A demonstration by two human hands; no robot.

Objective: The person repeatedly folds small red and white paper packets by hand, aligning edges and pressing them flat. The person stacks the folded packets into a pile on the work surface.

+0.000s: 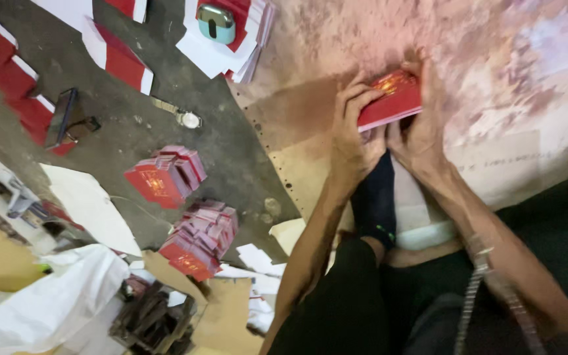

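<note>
Both my hands, left and right, clamp the red stack. Looser fingers could let it fan apart beside my foot.

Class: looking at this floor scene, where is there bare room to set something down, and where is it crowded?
Free: grey floor between the wristwatch and two fanned red envelope stacks; pink-stained sheet right of both hands' red stack. Crowded: bottom-left white sacks and cardboard.
</note>
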